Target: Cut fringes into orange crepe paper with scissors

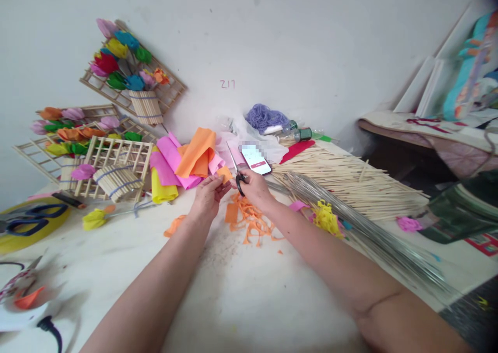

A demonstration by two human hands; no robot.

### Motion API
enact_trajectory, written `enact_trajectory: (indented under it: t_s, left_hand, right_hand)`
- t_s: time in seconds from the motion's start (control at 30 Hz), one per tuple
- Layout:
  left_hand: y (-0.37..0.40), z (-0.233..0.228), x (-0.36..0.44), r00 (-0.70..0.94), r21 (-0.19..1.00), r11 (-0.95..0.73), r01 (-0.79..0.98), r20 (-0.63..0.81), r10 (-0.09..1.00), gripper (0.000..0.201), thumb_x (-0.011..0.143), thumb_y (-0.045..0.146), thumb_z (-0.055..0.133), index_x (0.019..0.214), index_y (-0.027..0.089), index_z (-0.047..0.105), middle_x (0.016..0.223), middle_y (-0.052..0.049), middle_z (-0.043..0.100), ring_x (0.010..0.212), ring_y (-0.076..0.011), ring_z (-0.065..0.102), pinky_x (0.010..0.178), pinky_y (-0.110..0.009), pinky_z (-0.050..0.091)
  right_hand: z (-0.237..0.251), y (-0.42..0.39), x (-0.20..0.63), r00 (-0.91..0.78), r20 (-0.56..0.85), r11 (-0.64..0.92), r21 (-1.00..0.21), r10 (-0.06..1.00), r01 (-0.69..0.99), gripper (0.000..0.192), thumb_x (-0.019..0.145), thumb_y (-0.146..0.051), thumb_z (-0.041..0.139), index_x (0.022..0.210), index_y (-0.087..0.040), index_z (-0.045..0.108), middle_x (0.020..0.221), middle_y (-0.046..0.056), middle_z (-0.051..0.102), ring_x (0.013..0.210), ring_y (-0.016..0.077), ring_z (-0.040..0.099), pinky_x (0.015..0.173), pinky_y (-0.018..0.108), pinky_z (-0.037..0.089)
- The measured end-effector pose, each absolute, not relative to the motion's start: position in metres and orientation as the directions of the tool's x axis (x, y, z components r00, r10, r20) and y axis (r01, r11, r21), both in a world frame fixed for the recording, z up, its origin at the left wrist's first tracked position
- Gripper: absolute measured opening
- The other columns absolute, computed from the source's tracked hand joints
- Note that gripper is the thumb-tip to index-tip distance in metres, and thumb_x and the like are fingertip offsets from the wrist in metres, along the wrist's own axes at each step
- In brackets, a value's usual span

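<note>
Your left hand pinches a small orange felt piece at the table's middle. Your right hand grips black-handled metal scissors, blades pointing far, touching the piece, above orange felt scraps.

The left hand pinches an orange paper piece; at three o'clock, the right hand works scissors.

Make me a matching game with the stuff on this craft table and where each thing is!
Things:
1. scissors
2. small orange piece
3. phone
4. orange scraps

Places:
A. lying on the table below the hands
B. in the right hand
C. pinched by the left hand
D. flat on the table behind the hands

Pairs: 1-B, 2-C, 3-D, 4-A
</note>
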State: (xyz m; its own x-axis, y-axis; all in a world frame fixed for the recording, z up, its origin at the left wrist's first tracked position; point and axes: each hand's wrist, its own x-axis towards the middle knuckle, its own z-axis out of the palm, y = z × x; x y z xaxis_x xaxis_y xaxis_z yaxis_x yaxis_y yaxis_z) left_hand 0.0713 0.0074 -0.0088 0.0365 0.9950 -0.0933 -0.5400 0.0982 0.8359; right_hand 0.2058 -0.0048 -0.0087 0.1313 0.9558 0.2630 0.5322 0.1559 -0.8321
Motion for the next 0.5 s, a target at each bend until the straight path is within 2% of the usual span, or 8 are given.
enact_trajectory:
  t_s: [0.1,0.2,0.37,0.5]
  left_hand:
    - [0.0072,-0.0129,0.0731,0.089,0.850,0.110,-0.515,-0.075,0.993,0.020,0.066,0.016,0.081,0.072,0.015,0.062,0.066,0.000,0.067,0.062,-0.0118,0.065,0.075,-0.028,0.056]
    - [0.0061,-0.0153,0.0762,0.127,0.863,0.139,-0.486,-0.087,0.988,0.020,0.066,0.018,0.082,0.073,0.014,0.064,0.066,-0.001,0.068,0.060,-0.0117,0.065,0.072,-0.027,0.056]
    - [0.0052,-0.0180,0.0790,0.116,0.855,0.142,-0.498,-0.097,0.989,0.022,0.065,0.018,0.082,0.070,0.014,0.061,0.064,0.000,0.066,0.062,-0.0121,0.066,0.073,-0.027,0.056]
    - [0.0051,-0.0199,0.0774,0.138,0.874,0.141,-0.465,-0.085,0.987,0.025,0.065,0.021,0.084,0.071,0.015,0.061,0.068,-0.001,0.068,0.063,-0.0124,0.066,0.072,-0.027,0.056]
  right_hand:
    - [-0.0105,-0.0042,0.2057,0.139,0.201,0.149,-0.938,0.970,0.312,0.029,0.077,-0.029,0.071,0.103,-0.018,0.072,0.078,0.001,0.071,0.071,0.0180,0.069,0.066,0.030,0.058]
    - [-0.0112,-0.0039,0.2058,0.157,0.149,0.116,-0.973,0.976,0.202,0.037,0.072,-0.022,0.074,0.108,-0.015,0.070,0.078,0.001,0.072,0.070,0.0173,0.069,0.065,0.029,0.058]
    - [-0.0084,-0.0051,0.2070,0.202,0.178,0.117,-0.953,0.963,0.280,0.039,0.076,-0.016,0.064,0.115,-0.016,0.069,0.083,0.003,0.074,0.079,0.0186,0.072,0.070,0.028,0.057]
    - [-0.0066,-0.0060,0.2078,0.183,0.217,0.148,-0.933,0.959,0.329,0.037,0.075,-0.016,0.064,0.111,-0.017,0.070,0.081,0.002,0.074,0.080,0.0192,0.072,0.072,0.029,0.057]
